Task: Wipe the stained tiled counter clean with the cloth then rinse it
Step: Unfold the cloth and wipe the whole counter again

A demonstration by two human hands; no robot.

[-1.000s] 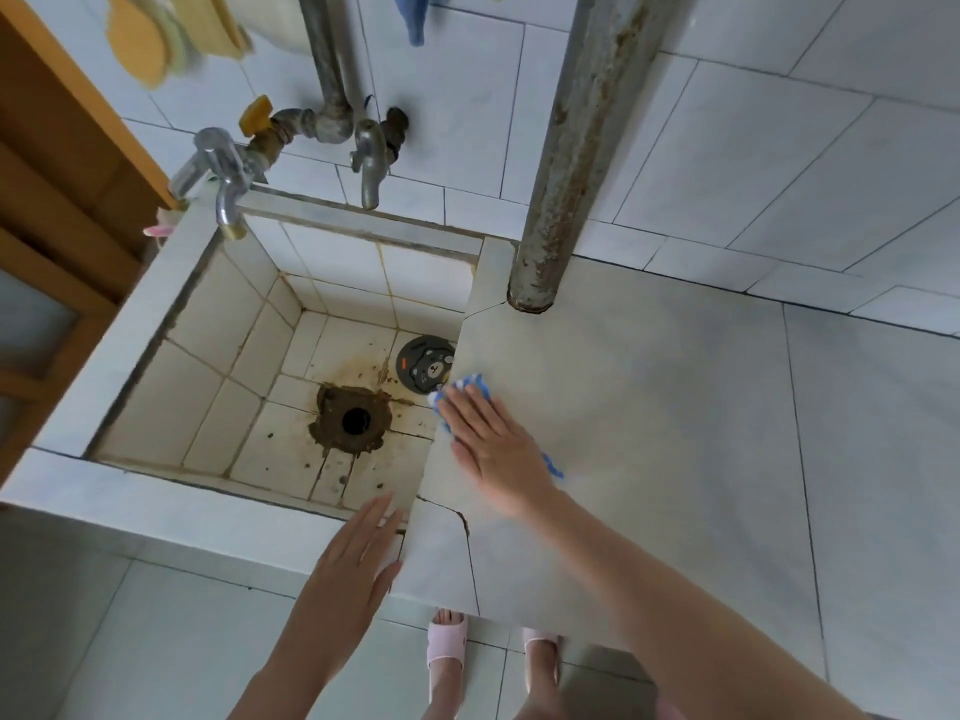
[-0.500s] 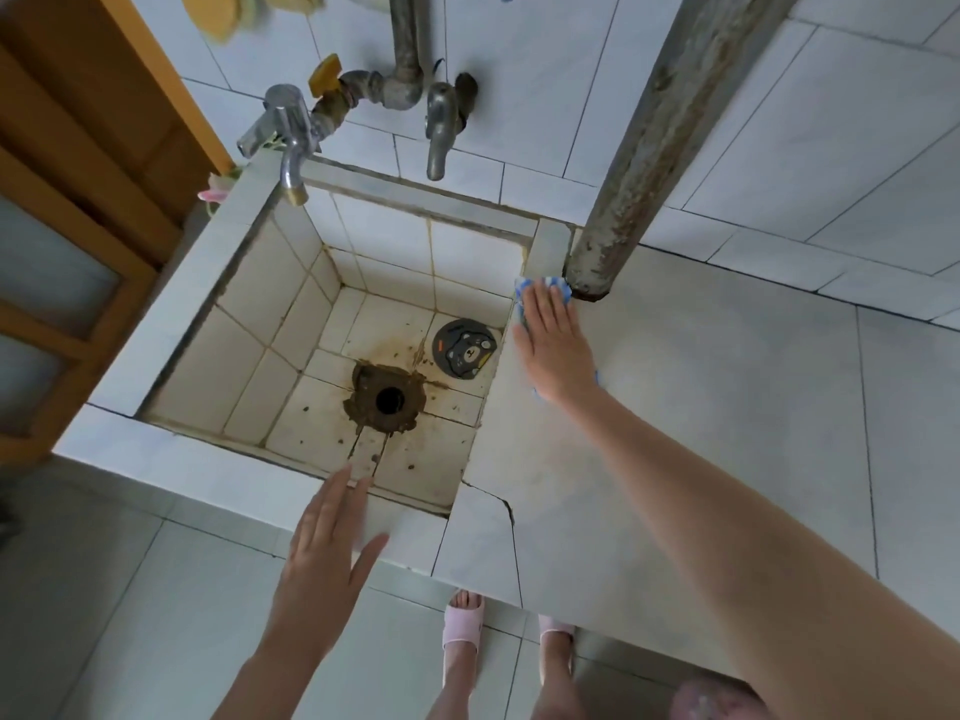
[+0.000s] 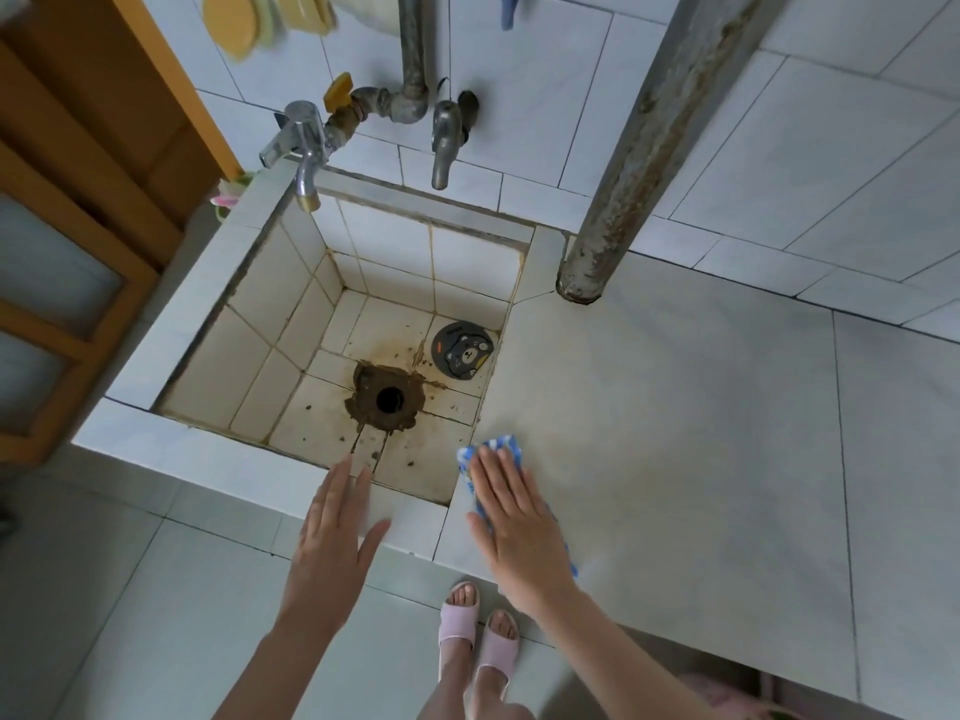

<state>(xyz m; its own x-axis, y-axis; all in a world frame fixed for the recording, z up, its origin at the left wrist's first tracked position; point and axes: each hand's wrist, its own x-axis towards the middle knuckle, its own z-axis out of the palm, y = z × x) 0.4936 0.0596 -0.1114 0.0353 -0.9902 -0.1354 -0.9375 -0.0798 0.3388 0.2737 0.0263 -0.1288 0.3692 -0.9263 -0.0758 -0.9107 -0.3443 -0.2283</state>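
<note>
A blue-and-white cloth lies flat on the pale tiled counter, close to its front left corner by the sink edge. My right hand presses on the cloth with straight fingers and covers most of it. My left hand hovers with fingers spread over the sink's front rim and holds nothing. The tiled sink has a brown, stained drain hole.
Two taps hang over the sink's back wall. A rusty pipe stands on the counter's back left corner. A round grey disc with a bear picture lies in the sink. A wooden door frame stands at left.
My right hand has slid the cloth from beside the rusty pipe back toward the counter's front edge. My left hand has stayed over the sink's front rim.
</note>
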